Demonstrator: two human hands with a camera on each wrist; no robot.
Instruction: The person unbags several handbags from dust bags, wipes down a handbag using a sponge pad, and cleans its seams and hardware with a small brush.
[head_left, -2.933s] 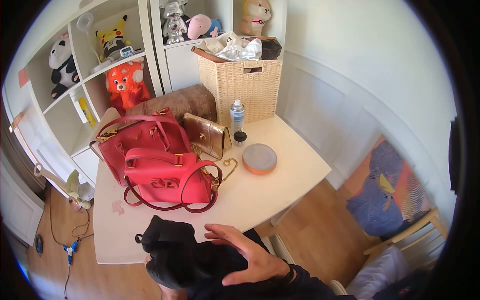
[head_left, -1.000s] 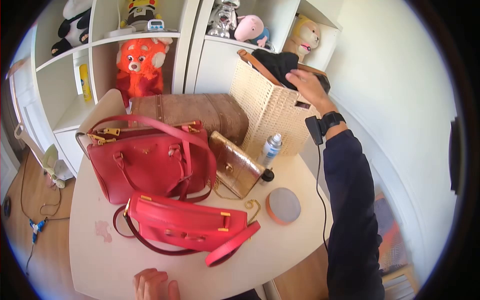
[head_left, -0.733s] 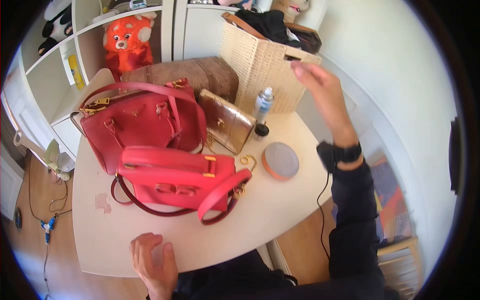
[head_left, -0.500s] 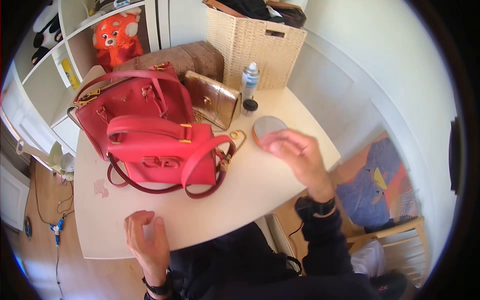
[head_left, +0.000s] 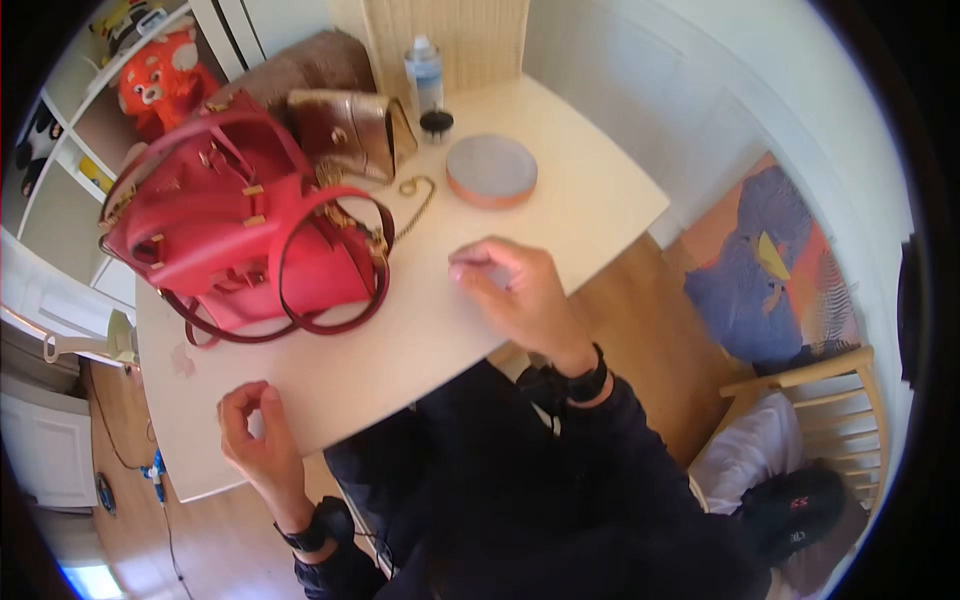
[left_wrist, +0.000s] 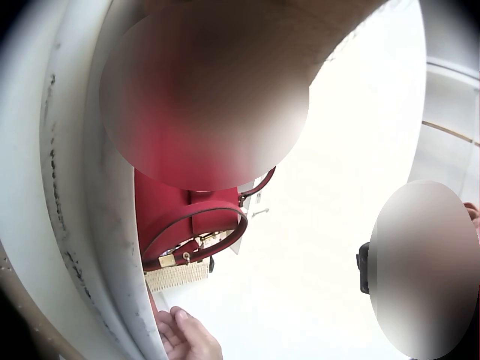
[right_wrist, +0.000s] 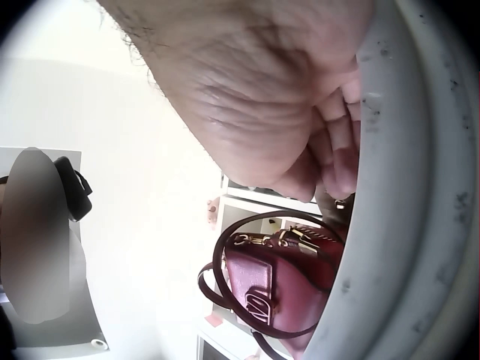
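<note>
My left hand hovers at the table's front left edge with its fingers loosely curled and nothing in them. My right hand, also holding nothing, is over the front right of the table, fingers loosely bent. Between and beyond the hands sits a small red handbag with a metal logo and looped strap; the right wrist view shows this handbag beyond the palm. A larger red handbag stands behind it. In the left wrist view, a red bag is partly covered by a blur.
A gold clutch with a chain lies behind the handbags, beside a brown bag. Rightward are a spray can, black-capped jar and round orange tin. A woven basket stands behind; a wooden chair is at right.
A black cloth bundle first held at the table front went into the basket with the right hand. That hand then drew back, without it, to the table front. The view tilted down.
</note>
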